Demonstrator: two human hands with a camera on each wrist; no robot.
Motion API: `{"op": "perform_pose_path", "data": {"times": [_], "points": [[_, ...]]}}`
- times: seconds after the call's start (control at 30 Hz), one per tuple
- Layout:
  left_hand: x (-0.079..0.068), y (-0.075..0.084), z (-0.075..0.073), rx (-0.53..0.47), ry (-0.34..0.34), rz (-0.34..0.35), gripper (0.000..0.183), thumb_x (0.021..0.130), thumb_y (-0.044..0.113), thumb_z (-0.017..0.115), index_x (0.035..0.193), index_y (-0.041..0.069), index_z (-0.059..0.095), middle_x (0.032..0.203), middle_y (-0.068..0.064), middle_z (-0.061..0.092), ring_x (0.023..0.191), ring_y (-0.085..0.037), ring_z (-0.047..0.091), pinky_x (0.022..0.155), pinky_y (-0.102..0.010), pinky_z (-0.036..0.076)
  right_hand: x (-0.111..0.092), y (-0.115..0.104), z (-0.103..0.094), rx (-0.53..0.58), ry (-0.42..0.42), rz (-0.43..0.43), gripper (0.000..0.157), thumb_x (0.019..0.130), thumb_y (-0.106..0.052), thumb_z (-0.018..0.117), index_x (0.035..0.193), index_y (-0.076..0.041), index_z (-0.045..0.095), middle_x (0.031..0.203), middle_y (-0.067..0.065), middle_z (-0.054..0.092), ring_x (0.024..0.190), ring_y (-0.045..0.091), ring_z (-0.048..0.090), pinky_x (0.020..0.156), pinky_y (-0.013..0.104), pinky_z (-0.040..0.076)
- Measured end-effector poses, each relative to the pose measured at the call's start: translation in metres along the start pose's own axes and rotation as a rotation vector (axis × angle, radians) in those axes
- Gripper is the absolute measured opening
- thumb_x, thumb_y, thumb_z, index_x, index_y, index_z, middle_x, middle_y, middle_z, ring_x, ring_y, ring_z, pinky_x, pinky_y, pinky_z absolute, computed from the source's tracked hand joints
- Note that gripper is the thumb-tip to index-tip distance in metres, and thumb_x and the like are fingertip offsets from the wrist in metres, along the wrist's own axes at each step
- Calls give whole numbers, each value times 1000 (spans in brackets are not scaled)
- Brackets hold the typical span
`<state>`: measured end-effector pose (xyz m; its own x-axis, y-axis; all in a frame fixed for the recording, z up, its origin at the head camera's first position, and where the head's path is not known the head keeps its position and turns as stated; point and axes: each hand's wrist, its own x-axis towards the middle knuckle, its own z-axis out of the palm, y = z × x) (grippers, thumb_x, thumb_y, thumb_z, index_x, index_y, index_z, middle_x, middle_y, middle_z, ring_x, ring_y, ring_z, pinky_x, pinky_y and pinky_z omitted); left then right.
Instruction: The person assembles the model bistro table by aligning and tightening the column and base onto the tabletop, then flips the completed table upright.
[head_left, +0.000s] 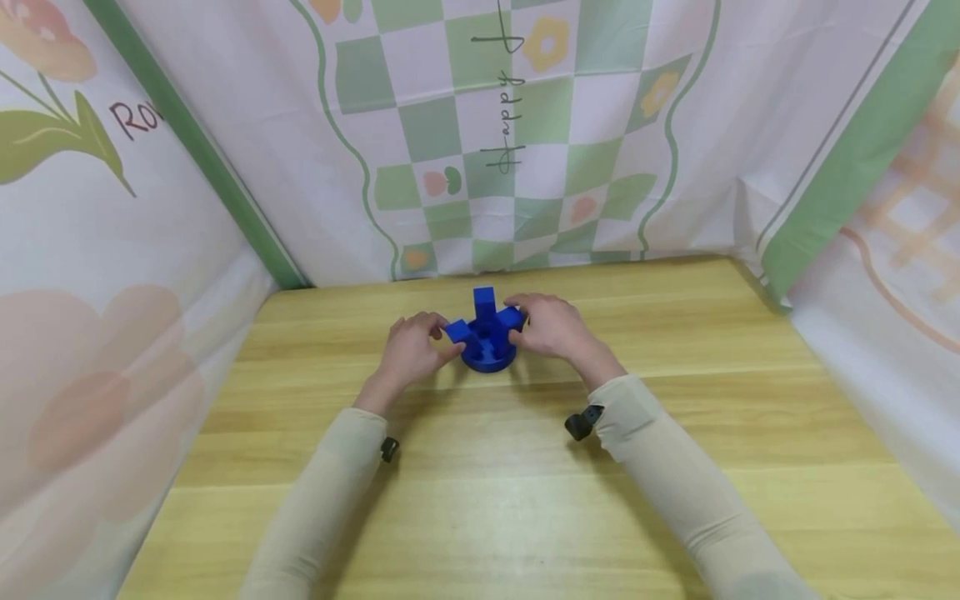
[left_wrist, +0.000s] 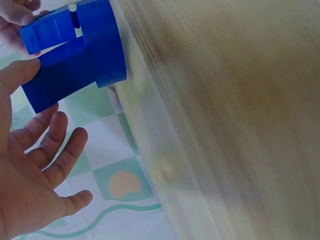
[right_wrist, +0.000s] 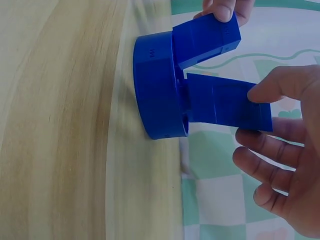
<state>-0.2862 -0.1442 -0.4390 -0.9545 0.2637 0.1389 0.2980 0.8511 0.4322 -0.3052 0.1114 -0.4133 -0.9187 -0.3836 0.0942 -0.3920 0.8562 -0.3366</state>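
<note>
A round blue base (head_left: 488, 365) sits on the table with three blue blocks rising from it. My left hand (head_left: 408, 350) pinches the left block (head_left: 457, 331) near its top between thumb and fingertips. On the other side, my right hand (head_left: 557, 327) holds the right block (right_wrist: 227, 102) the same way, thumb on its near face. Both of these blocks lean outward from the base. The back block (head_left: 485, 305) stands taller in the head view, with neither hand on it. In the left wrist view, the ring-shaped side of the base (left_wrist: 104, 45) faces the tabletop.
The wooden table (head_left: 480, 500) ends at a hanging curtain (head_left: 555, 175) with green checks behind the blue piece. More printed curtain (head_left: 112, 350) hangs along the left side, and another on the right. Dark wrist cameras (head_left: 579, 425) sit by both sleeves.
</note>
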Motion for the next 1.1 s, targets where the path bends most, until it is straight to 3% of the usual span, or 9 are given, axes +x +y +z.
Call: {"op": "perform_pose_path", "data": {"times": [0.1,0.2,0.37,0.5,0.7,0.93,1.1], "points": [[0,0,-1,9,-3,4,48,88,52,70,114,13,67,102,-3,68,100,-21,63,118,-60,28,0,0,1,7,14,31,47,86,-46,72,119,-14,65,101,6,71,91,25,66,77,43,54],[1,0,-1,13,-3,3,48,88,53,70,115,13,67,103,-3,68,101,-21,63,118,-60,28,-1,-1,0,20,5,44,48,84,-52,74,113,-15,64,101,6,70,90,25,65,78,43,53],[1,-1,-1,17,-4,4,48,88,53,70,115,13,67,103,-3,68,101,-22,64,118,-60,28,-4,0,-1,16,-84,-41,61,82,-38,77,136,-18,56,128,9,67,109,30,66,90,50,54],[1,-1,-2,22,-7,6,49,88,54,70,116,13,67,103,-3,68,102,-22,64,118,-60,28,-5,1,-3,-8,-100,-110,61,82,-27,76,139,-18,56,136,11,63,116,34,65,94,52,53],[1,0,-1,23,-2,14,49,88,53,70,115,12,68,102,-3,68,101,-23,65,117,-61,28,-5,-1,-3,-40,-69,-100,56,84,-47,77,128,-17,63,110,8,73,96,27,69,84,47,55],[0,0,-1,21,0,10,50,88,53,70,116,12,67,103,-3,69,102,-23,65,117,-60,29,-6,-1,-3,-49,-71,-157,48,82,-32,78,126,-19,64,104,6,72,91,22,67,78,44,55],[1,0,0,20,-3,1,49,88,53,70,116,13,67,103,-2,68,101,-21,64,118,-60,27,-3,-4,-2,-68,-48,-107,41,85,-47,74,109,-15,65,93,3,69,80,19,63,70,38,53]]}}
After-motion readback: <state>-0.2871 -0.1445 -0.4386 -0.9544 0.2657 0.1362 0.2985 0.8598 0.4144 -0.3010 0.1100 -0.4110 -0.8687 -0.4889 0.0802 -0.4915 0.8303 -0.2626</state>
